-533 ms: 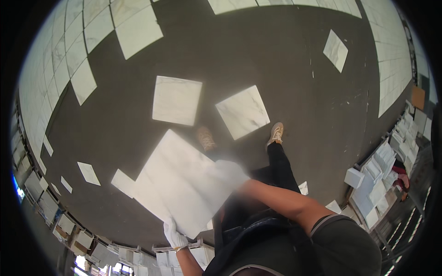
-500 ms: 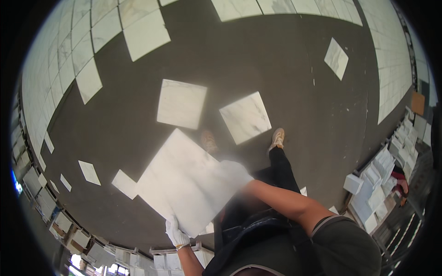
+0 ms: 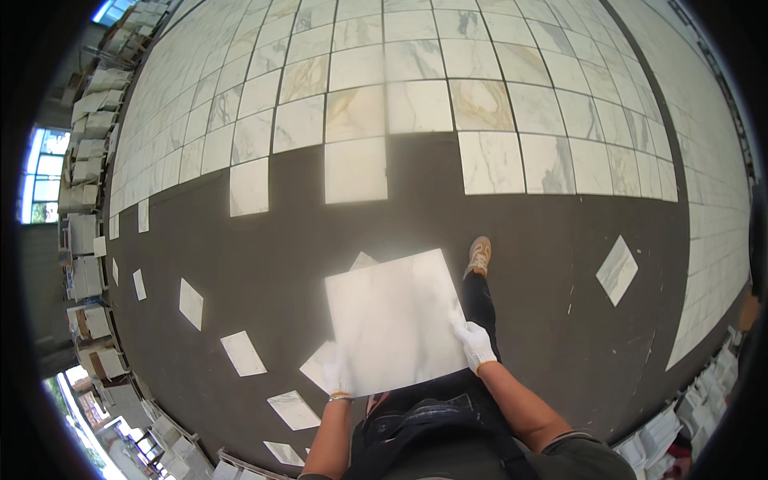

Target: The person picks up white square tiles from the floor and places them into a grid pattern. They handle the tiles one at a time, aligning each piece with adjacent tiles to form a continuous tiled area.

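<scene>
A square white marble tile [image 3: 392,320] with faint grey veining is held up in front of my body, above the floor. My right hand [image 3: 475,344], in a white glove, grips its right edge near the lower corner. At the lower left corner my left hand [image 3: 338,374], also gloved in white, holds the tile, though its fingers blend into the bright surface. Partly covered by the held tile, a loose tile [image 3: 317,365] lies on the floor at its left, and a corner of another tile [image 3: 362,260] shows past its top edge.
Ahead, rows of marble tiles [image 3: 416,60] cover the dark floor [image 3: 416,220], with a stepped near edge. Several loose tiles lie to the left, including one tile [image 3: 243,354]; another tile [image 3: 617,270] lies right. Stacked slabs [image 3: 664,436] stand at lower right, more along the left wall.
My view has turned toward the laid rows. The held tile has swung rightward and squared up before me, and my right hand has shifted from its upper right side to its lower right edge.
</scene>
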The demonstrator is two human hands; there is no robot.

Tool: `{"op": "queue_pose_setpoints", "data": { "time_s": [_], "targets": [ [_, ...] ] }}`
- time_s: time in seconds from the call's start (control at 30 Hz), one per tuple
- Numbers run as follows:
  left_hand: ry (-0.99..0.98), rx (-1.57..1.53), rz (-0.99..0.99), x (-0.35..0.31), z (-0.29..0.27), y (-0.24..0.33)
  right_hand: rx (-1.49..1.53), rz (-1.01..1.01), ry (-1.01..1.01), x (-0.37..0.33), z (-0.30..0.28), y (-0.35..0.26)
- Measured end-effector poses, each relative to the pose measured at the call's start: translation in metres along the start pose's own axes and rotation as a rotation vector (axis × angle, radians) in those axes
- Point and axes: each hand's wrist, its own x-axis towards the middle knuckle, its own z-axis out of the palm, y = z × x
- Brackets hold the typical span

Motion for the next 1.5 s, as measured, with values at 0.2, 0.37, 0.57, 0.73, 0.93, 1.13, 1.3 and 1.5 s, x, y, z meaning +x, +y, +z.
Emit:
{"op": "queue_pose_setpoints", "data": {
  "time_s": [0.2, 0.37, 0.57, 0.73, 0.93, 1.13, 1.3, 1.5],
  "targets": [
    [-0.073, 0.237, 0.120, 0.067, 0.120, 0.071, 0.085, -0.009, -0.035, 0.129, -0.061, -0.083],
    [-0.091, 0.178, -0.024, 0.128, 0.219, 0.137, 0.071, -0.012, -0.038, 0.211, -0.079, -0.142],
    [-0.176, 0.285, 0.017, 0.246, 0.294, 0.160, 0.073, -0.030, 0.061, 0.301, -0.048, -0.180],
    [-0.214, 0.238, -0.033, 0.359, 0.355, 0.139, 0.118, -0.029, 0.093, 0.409, -0.001, -0.174],
    [-0.199, 0.351, 0.018, 0.482, 0.427, 0.095, 0.251, 0.058, 0.087, 0.559, 0.044, -0.146],
    [-0.143, 0.252, 0.029, 0.550, 0.486, 0.039, 0.160, 0.021, 0.073, 0.658, 0.062, -0.126],
    [-0.163, 0.196, 0.043, 0.586, 0.512, 0.011, 0.311, -0.001, 0.051, 0.704, 0.076, -0.112],
    [-0.277, 0.768, 0.327, 0.615, 0.515, 0.002, 0.044, -0.148, 0.111, 0.723, 0.088, -0.088]
  ]
}}
